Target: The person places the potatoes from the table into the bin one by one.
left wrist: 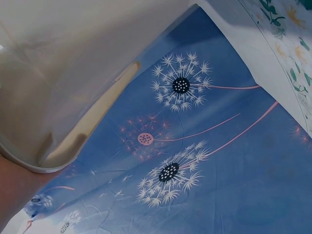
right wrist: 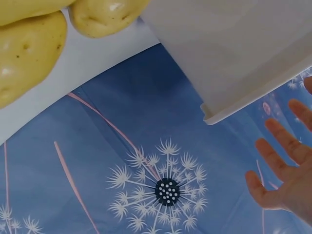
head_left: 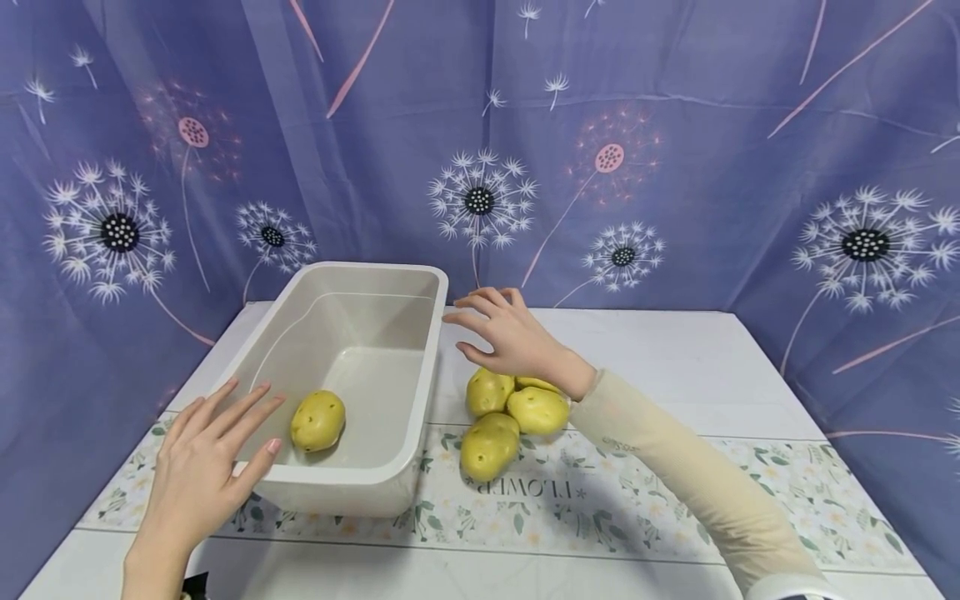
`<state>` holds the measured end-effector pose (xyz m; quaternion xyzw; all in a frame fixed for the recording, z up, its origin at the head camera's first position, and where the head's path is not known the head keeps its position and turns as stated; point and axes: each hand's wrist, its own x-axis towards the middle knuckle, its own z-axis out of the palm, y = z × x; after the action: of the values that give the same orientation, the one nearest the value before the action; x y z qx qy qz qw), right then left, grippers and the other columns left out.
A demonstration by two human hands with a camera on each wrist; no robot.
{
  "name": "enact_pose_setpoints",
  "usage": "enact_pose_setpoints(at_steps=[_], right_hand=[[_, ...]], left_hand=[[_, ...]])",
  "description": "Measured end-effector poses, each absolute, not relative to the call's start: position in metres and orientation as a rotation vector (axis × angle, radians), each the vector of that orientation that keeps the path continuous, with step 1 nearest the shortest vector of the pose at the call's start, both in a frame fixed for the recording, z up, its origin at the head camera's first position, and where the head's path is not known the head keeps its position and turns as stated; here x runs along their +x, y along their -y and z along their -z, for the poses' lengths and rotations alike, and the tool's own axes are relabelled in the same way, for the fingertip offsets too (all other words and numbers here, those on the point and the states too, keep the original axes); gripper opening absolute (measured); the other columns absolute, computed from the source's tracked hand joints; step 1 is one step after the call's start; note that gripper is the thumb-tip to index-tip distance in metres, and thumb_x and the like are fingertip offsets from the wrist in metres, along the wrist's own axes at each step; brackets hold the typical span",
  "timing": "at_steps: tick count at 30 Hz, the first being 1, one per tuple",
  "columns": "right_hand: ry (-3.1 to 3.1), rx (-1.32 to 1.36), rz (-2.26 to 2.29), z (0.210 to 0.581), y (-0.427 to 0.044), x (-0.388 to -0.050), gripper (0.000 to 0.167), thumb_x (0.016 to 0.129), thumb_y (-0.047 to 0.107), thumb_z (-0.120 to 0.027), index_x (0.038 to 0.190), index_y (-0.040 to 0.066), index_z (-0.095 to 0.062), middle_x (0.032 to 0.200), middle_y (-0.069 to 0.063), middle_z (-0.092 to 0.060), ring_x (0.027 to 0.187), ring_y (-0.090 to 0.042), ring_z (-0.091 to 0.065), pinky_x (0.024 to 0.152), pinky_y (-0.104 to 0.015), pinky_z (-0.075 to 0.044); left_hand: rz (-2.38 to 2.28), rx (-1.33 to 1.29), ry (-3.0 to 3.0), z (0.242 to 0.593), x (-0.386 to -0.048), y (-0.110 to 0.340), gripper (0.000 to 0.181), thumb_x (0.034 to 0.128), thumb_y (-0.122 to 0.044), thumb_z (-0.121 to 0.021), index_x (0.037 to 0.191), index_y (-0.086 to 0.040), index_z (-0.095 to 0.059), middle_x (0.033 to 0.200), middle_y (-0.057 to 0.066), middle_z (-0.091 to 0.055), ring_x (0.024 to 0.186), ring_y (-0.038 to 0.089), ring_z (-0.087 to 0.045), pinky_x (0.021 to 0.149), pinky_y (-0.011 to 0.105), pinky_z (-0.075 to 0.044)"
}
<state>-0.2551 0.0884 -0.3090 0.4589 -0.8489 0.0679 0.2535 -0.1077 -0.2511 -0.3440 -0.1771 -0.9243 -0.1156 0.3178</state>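
A pale grey plastic bin [head_left: 390,477] stands on the left half of the table, with one yellow potato [head_left: 318,421] inside near its front. My left hand [head_left: 198,467] is at the bin's front left corner, fingers extended over the rim. To the right of the bin, several yellow potatoes [head_left: 490,447] lie close together on the table; one is partly hidden. My right hand [head_left: 513,335] hovers above and behind them, its spread, slightly bent fingers pointing at the bin's right rim and holding nothing. The right wrist view shows this hand [right wrist: 292,168] beside the bin.
A white table [head_left: 630,358] with a band of flowered cloth [head_left: 660,492] across it carries everything. Purple curtains [head_left: 690,192] with dandelion prints enclose the back and both sides. The bin's raised walls stand between its inside and the potatoes on the table.
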Motion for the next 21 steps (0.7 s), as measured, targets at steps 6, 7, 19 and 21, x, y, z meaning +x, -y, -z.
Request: enact_pose_setpoints(at_steps=[6,7,19,21], right_hand=[[2.304,1.255,-0.213,0.316,-0.094,-0.254,0.035,0.084,0.029,-0.055,0.118,0.021,-0.056,0.12,-0.004,-0.055,0.113,-0.022,-0.044,0.085,-0.045,-0.033],[2.303,1.258,-0.213,0.318,-0.094,-0.254,0.035,0.084,0.029,-0.055,0.118,0.021,-0.056,0.12,-0.004,-0.055,0.113,-0.023,-0.044,0.086,-0.046,-0.033],[2.27,1.266,-0.19,0.33,-0.102,-0.25,0.035,0.082,0.028,-0.057,0.116,0.021,-0.057,0.118,-0.005,-0.056,0.111,-0.025,-0.047,0.084,-0.045,-0.035],[2.251,1.268,-0.183,0.332,-0.103,-0.249,0.034,0.083,0.029,-0.056,0.115,0.02,-0.057,0.117,-0.005,-0.056,0.11,-0.025,-0.047,0.084,-0.044,-0.035]], left_hand=[[0.301,-0.469,2.435,0.344,-0.108,0.251,0.042,0.0822,-0.037,-0.052,0.118,-0.016,-0.058,0.122,0.013,-0.057,0.128,0.028,-0.037,0.107,0.049,-0.021],[0.3,-0.469,2.435,0.344,-0.108,0.251,0.042,0.0822,-0.037,-0.052,0.118,-0.016,-0.058,0.122,0.013,-0.057,0.128,0.028,-0.037,0.107,0.049,-0.021],[0.304,-0.473,2.426,0.345,-0.108,0.252,0.042,0.0821,-0.037,-0.052,0.118,-0.016,-0.058,0.121,0.013,-0.058,0.128,0.028,-0.037,0.107,0.049,-0.022],[0.306,-0.473,2.425,0.345,-0.108,0.252,0.042,0.0821,-0.037,-0.052,0.118,-0.016,-0.058,0.122,0.013,-0.058,0.128,0.028,-0.037,0.107,0.049,-0.022]])
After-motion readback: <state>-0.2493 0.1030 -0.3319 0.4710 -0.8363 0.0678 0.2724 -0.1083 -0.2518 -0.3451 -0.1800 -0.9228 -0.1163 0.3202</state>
